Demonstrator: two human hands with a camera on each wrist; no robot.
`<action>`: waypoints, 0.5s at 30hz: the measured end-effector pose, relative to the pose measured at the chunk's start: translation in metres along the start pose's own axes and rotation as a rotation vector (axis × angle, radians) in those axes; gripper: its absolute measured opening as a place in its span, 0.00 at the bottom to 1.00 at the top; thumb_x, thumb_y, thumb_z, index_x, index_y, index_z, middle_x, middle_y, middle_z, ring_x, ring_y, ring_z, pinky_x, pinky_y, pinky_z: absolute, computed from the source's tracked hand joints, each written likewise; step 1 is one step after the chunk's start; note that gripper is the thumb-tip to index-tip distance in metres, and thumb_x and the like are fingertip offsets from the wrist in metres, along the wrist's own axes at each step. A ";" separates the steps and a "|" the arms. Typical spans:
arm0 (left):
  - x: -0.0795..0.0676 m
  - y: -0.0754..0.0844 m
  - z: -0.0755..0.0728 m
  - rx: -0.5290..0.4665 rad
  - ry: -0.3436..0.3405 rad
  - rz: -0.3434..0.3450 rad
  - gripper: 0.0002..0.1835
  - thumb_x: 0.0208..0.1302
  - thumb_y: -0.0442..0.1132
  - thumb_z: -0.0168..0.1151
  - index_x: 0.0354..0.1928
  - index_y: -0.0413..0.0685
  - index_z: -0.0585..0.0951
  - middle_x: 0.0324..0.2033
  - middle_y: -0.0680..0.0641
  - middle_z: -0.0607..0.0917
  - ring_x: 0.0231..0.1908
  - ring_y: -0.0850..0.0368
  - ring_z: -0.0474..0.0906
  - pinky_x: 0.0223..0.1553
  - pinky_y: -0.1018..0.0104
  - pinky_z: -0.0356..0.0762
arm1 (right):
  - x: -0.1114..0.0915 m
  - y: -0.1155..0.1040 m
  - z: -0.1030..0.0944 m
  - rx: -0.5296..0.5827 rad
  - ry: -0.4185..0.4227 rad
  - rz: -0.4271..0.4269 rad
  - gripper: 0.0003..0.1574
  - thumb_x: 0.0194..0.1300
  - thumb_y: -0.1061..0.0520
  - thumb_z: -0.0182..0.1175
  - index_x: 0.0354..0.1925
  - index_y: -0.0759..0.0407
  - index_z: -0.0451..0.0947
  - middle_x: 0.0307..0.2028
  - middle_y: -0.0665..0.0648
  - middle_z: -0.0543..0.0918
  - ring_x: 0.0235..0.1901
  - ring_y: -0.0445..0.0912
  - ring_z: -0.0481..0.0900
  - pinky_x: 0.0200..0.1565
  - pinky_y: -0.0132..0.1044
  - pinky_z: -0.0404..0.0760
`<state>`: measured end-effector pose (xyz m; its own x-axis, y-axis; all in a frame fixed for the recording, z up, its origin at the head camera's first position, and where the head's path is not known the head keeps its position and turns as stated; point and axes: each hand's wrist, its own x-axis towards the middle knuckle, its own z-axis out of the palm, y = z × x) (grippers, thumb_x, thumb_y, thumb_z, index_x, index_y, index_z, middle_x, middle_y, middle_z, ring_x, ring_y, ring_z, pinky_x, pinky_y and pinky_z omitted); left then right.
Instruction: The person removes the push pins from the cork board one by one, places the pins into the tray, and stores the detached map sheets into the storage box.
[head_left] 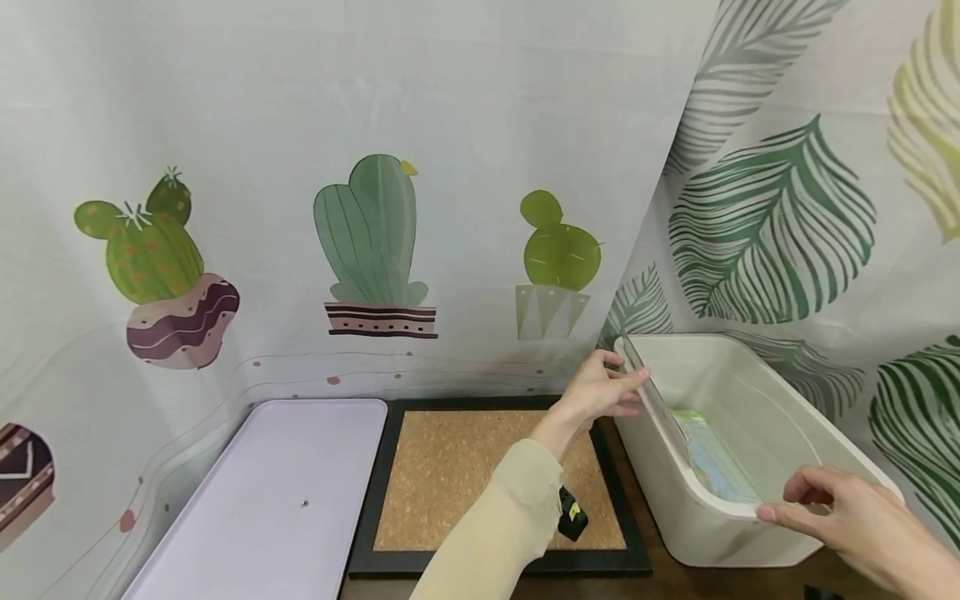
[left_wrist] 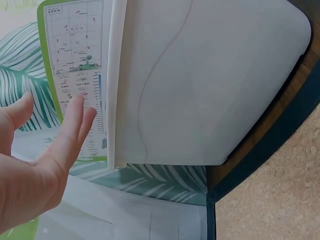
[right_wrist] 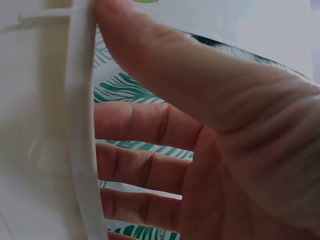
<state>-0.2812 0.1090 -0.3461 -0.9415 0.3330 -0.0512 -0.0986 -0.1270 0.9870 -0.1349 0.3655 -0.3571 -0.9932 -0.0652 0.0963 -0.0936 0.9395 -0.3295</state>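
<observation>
A deep white plastic bin (head_left: 652, 492) stands at the right on the dark table. A thin printed sheet with a green border (left_wrist: 75, 55) stands upright inside its left rim, seen nearly edge-on in the head view. My left hand (head_left: 600, 390) is beside this sheet, fingers extended and apart, thumb reaching past its edge. In the left wrist view, the fingers of my left hand (left_wrist: 45, 165) overlap the sheet. At the near rim, my right hand (head_left: 847, 508) grips the bin, thumb on the rim and fingertips hidden behind it. Another green-bordered, blue-printed sheet (head_left: 716, 458) lies inside the bin.
A cork board (head_left: 450, 475) in a black frame lies left of the bin. Farther left is a lilac tray (head_left: 247, 475) with a small shiny spot (head_left: 303, 503). Cactus- and leaf-printed curtains (head_left: 472, 108) rise close behind and to the right.
</observation>
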 end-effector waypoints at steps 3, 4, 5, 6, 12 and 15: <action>-0.003 0.000 -0.003 0.049 -0.015 -0.001 0.21 0.64 0.41 0.68 0.53 0.47 0.69 0.41 0.45 0.79 0.42 0.43 0.83 0.39 0.56 0.83 | 0.000 0.001 0.000 0.004 0.004 0.004 0.17 0.61 0.39 0.67 0.28 0.47 0.77 0.32 0.48 0.81 0.35 0.49 0.77 0.35 0.50 0.76; -0.004 -0.001 -0.005 0.071 -0.025 0.001 0.21 0.64 0.42 0.68 0.54 0.47 0.69 0.41 0.46 0.79 0.43 0.44 0.83 0.39 0.56 0.83 | 0.000 0.002 0.001 0.005 0.010 0.002 0.17 0.60 0.39 0.67 0.29 0.47 0.77 0.33 0.49 0.82 0.35 0.50 0.78 0.35 0.52 0.76; -0.005 -0.001 -0.006 0.098 -0.034 0.004 0.22 0.64 0.43 0.67 0.55 0.47 0.70 0.42 0.46 0.79 0.43 0.46 0.83 0.40 0.56 0.82 | -0.001 0.002 0.001 0.007 0.015 0.003 0.17 0.60 0.39 0.68 0.30 0.48 0.77 0.34 0.50 0.82 0.35 0.51 0.78 0.35 0.53 0.77; -0.006 -0.001 -0.008 0.125 -0.043 0.006 0.22 0.65 0.44 0.67 0.55 0.47 0.70 0.42 0.47 0.78 0.43 0.48 0.82 0.40 0.57 0.82 | -0.001 0.003 0.002 0.009 0.021 0.000 0.18 0.59 0.39 0.68 0.31 0.49 0.78 0.34 0.52 0.83 0.36 0.53 0.79 0.36 0.55 0.77; -0.015 -0.001 -0.022 0.296 -0.100 0.034 0.24 0.67 0.51 0.64 0.58 0.49 0.72 0.44 0.51 0.77 0.41 0.58 0.78 0.44 0.60 0.79 | -0.001 0.002 -0.001 0.001 0.034 0.006 0.31 0.59 0.38 0.68 0.42 0.65 0.79 0.39 0.67 0.83 0.36 0.62 0.82 0.36 0.60 0.76; -0.020 0.001 -0.030 0.406 -0.119 0.057 0.24 0.68 0.55 0.61 0.59 0.52 0.72 0.46 0.54 0.78 0.42 0.59 0.77 0.45 0.60 0.77 | -0.002 -0.003 -0.002 -0.016 0.122 -0.020 0.34 0.60 0.39 0.68 0.46 0.68 0.78 0.42 0.71 0.82 0.38 0.65 0.80 0.36 0.61 0.74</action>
<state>-0.2721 0.0744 -0.3488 -0.8956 0.4448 -0.0007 0.1097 0.2224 0.9688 -0.1323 0.3635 -0.3548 -0.9752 -0.0439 0.2168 -0.1117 0.9436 -0.3117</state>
